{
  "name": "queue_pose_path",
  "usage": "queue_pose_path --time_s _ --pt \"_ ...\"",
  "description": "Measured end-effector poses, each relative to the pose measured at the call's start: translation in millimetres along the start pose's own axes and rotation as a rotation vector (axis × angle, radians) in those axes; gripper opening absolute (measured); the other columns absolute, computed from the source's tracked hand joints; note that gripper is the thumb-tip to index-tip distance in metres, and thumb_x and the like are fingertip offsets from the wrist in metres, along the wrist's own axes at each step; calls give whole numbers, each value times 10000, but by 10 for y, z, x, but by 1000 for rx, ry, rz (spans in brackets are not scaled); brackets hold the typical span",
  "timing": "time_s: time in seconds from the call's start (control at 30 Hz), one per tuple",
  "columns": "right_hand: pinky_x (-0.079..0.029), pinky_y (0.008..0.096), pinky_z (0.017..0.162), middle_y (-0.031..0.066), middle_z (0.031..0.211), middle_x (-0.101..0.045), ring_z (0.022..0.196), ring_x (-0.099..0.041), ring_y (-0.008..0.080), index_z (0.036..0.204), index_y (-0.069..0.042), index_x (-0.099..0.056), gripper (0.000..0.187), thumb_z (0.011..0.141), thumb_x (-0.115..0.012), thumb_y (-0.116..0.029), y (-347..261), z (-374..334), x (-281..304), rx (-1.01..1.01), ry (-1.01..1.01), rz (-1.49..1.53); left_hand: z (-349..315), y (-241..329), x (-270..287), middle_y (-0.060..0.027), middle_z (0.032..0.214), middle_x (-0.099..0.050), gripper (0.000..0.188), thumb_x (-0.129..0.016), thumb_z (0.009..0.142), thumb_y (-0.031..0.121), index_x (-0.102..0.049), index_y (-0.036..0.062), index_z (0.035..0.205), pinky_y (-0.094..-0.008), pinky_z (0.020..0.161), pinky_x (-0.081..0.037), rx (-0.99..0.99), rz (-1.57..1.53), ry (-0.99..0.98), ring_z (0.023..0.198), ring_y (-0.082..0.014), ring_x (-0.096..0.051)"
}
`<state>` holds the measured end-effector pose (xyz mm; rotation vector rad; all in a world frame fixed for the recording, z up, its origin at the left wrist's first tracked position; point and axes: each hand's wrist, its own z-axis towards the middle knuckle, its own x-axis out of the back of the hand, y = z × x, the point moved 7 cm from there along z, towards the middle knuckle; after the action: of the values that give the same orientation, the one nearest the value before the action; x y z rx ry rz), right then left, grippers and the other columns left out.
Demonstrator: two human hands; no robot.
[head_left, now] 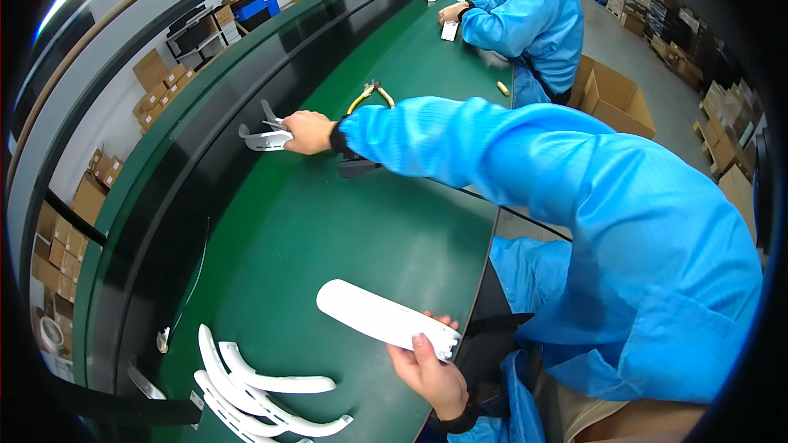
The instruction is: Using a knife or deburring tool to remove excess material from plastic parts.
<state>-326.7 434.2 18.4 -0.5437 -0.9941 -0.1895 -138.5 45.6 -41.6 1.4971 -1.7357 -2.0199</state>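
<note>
My left hand [431,373] is low at the table's near edge, closed on one end of a long flat white plastic part [382,317] that lies over the green mat [361,230]. My right arm in a blue sleeve stretches far across the table. My right hand [308,132] is closed on a small white curved part [264,140] with grey pieces sticking up from it, right at the edge of the black conveyor lane [205,197].
Several curved white plastic parts [254,398] are piled near the bottom. Yellow-handled pliers [371,95] lie beyond my right hand, and a black object [359,168] sits under my forearm. A co-worker in blue [525,16] works farther along. Cardboard boxes [616,98] stand on the floor.
</note>
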Motion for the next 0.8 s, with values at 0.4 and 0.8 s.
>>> queue_pose_path --time_s 0.4,0.8 --pt "-538 333 500 147 699 -637 527 -638 196 878 62 -608 180 782 -577 -87 167 -237 190 -330 -187 641 196 924 119 -224 1192 -567 671 -598 826 52 -341 17 1445 -456 865 -454 -438 1471 549 1031 -394 -580" --pt "-537 285 544 79 798 -625 636 -614 131 979 46 -608 274 877 -630 -207 -266 -2005 1297 26 -869 899 -82 852 -632 -193 1216 -576 478 -575 897 135 -461 -27 1333 -417 914 -472 -472 1110 78 1107 -328 -575"
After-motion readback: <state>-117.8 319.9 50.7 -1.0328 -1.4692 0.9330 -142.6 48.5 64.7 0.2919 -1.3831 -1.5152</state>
